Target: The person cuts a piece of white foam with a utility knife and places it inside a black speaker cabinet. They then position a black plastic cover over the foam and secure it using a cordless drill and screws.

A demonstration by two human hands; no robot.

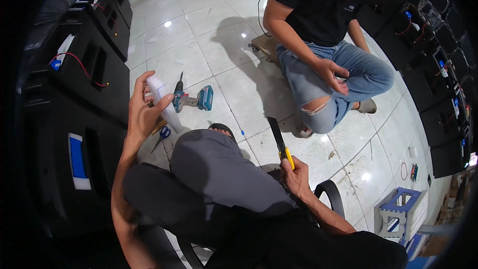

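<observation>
My left hand (140,114) is raised on the left, thumb and fingers closed around a strip of white foam (158,87) that stands on edge. At lower right, my right hand (297,178) grips a yellow-and-black box cutter (288,156). Its long dark blade is slid out and points up and away from me, well apart from the foam. Just beyond the foam, a teal cordless drill (187,100) lies on the tiled floor. Below the foam is a pair of scissors (164,132) with blue handles.
Across from me, a person (308,15) sits low on a wheeled board (266,47). Black cabinets (107,119) with red wires line both sides; one on the left bears a blue-and-white pad (78,159). A folding step stool (398,211) and a small circuit board (414,172) are at right.
</observation>
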